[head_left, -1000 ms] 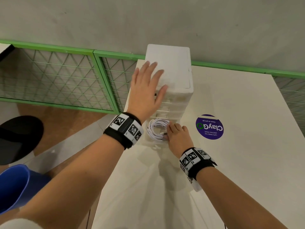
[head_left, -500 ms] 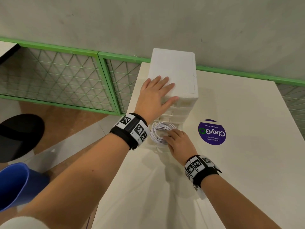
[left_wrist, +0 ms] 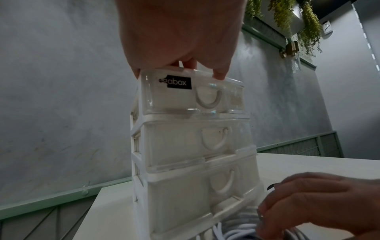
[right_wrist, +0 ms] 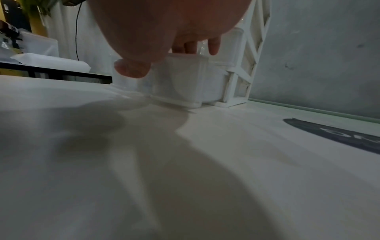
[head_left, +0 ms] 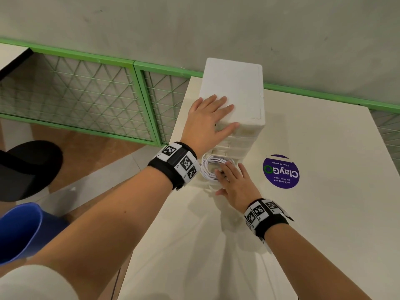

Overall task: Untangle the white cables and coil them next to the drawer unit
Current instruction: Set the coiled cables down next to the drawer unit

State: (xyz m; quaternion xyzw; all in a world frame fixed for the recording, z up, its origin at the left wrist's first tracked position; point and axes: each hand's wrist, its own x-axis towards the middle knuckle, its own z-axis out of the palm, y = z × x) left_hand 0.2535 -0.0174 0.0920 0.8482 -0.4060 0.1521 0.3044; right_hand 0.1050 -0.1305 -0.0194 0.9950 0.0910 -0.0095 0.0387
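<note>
The white drawer unit stands at the table's back left corner. My left hand lies flat on its top front edge, fingers straight; the left wrist view shows the fingertips on the top drawer's rim. A coil of white cable lies at the unit's foot, apparently inside the pulled-out clear bottom drawer. My right hand rests on the coil's right side with spread, nearly straight fingers. Cable loops show beside the right hand. Part of the coil is hidden under it.
A round purple sticker is on the white table right of the unit. The table's left edge runs close to the coil. A green mesh fence, a black stool and a blue bin are on the left.
My left hand came down from above the unit to lie flat on its top. My right hand's fingers uncurled and spread over the coil.
</note>
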